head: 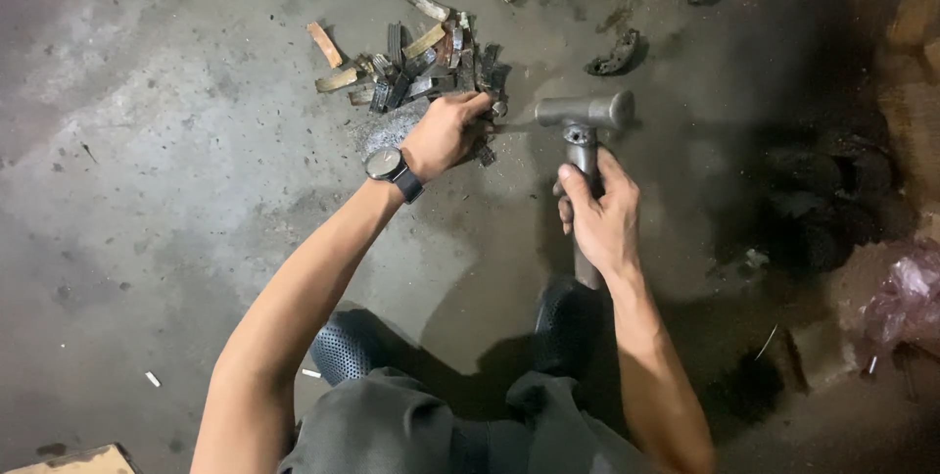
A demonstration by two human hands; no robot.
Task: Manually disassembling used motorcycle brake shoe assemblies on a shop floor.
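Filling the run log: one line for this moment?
left hand: on scrap pile | right hand: grips hammer | floor: concrete

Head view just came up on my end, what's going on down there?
A person crouches over a grey concrete floor. The right hand grips the handle of a grey metal hammer, its head resting low near the floor. The left hand, with a dark wristwatch on its wrist, reaches into a pile of dark and tan curved scrap pieces and seems to pinch one piece at the pile's edge, beside the hammer head. More dark scraps lie scattered farther off.
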